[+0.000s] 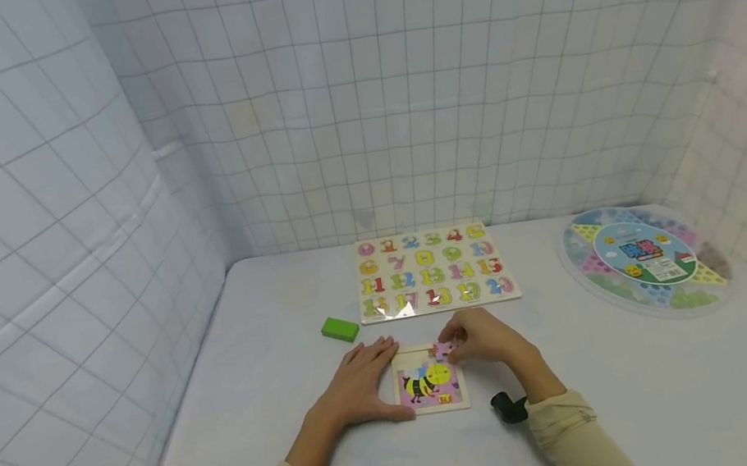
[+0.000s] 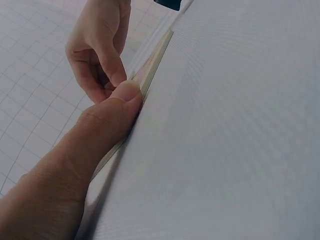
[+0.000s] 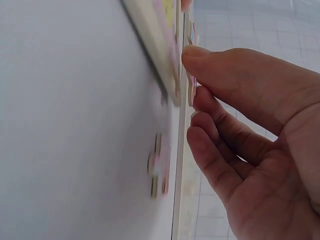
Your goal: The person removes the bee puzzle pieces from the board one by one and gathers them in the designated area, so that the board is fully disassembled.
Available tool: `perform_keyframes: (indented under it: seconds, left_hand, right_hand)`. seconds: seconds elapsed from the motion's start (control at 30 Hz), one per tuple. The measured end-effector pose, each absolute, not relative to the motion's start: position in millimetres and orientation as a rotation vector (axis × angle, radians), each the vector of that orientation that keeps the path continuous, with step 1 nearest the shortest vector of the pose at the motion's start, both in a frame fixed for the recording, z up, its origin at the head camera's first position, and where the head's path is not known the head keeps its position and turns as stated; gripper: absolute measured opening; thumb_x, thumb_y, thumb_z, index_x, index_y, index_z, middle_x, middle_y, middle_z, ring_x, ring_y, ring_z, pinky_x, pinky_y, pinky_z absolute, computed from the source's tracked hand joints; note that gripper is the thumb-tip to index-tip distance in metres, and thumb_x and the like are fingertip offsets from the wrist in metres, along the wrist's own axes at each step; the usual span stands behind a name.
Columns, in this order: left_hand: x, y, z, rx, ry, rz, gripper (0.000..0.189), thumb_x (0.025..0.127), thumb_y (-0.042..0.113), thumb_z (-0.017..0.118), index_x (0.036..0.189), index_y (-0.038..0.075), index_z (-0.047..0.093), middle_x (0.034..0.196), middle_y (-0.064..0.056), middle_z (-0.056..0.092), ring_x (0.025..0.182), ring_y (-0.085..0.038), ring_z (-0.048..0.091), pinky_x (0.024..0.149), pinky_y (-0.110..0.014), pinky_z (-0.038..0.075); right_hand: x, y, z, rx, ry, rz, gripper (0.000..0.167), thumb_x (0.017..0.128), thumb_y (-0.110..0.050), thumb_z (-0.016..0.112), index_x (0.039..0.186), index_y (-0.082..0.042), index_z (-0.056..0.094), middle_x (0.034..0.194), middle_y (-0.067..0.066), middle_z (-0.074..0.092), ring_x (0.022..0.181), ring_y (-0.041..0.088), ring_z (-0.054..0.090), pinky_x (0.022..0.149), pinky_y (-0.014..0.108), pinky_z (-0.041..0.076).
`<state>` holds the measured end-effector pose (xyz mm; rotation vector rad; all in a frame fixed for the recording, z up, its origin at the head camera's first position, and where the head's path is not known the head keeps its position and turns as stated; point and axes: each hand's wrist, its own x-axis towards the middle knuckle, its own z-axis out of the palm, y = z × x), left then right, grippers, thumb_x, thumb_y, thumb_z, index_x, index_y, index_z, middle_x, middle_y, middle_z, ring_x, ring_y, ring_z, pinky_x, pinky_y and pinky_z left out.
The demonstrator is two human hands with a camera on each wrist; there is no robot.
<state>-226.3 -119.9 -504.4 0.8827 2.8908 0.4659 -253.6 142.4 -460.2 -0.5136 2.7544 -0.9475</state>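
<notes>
A small square bee puzzle board point(image 1: 432, 406) with a pale wooden frame lies flat on the table. My left hand point(image 1: 363, 389) rests along its left side, fingers extended to the far corner and thumb on the near edge. In the left wrist view, the left thumb point(image 2: 107, 117) presses on the frame. Over the board's far right corner my right hand point(image 1: 479, 335) pinches a pink puzzle piece point(image 3: 192, 90) between thumb and fingers. That piece is edge-on in the right wrist view. The bee picture shows yellow and black on pink.
Loose puzzle pieces point(image 3: 157, 167) lie on the table in the right wrist view. Behind the board are a number puzzle point(image 1: 435, 272) and a green block point(image 1: 340, 329). A round, colourful game package point(image 1: 644, 260) lies at the far right. Grid-patterned cloth walls surround the table.
</notes>
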Motion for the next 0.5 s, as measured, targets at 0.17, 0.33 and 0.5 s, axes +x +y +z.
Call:
perform_keyframes:
  seconds: [0.17, 0.33, 0.5]
  left_hand:
    - [-227, -120, -509, 0.892, 2.908, 0.465, 0.115, 0.066, 0.081, 0.064, 0.153, 0.014, 0.031, 0.160, -0.003, 0.031, 0.150, -0.021, 0.025, 0.124, -0.047, 0.019]
    - [-228, -121, -510, 0.902, 2.906, 0.486, 0.114, 0.066, 0.080, 0.065, 0.153, 0.014, 0.032, 0.160, -0.004, 0.032, 0.150, -0.021, 0.025, 0.123, -0.048, 0.018]
    - [-228, -122, -510, 0.907, 2.905, 0.490, 0.114, 0.066, 0.080, 0.065, 0.153, 0.014, 0.033, 0.160, -0.004, 0.032, 0.150, -0.022, 0.026, 0.123, -0.049, 0.018]
  right_hand:
    - [-249, 159, -460, -0.528, 2.803, -0.933, 0.019, 0.075, -0.009, 0.081, 0.094, -0.009, 0.076, 0.085, -0.002, 0.067, 0.076, 0.011, 0.054, 0.068, 0.025, 0.048]
    - [-246, 178, -456, -0.481, 2.826, -0.887, 0.020, 0.076, -0.008, 0.080, 0.096, -0.009, 0.076, 0.088, -0.002, 0.067, 0.080, 0.012, 0.054, 0.070, 0.027, 0.049]
    - [-245, 196, -457, -0.410, 2.843, -0.856, 0.021, 0.077, -0.009, 0.079, 0.098, -0.010, 0.076, 0.092, 0.000, 0.067, 0.083, 0.015, 0.053, 0.072, 0.029, 0.047]
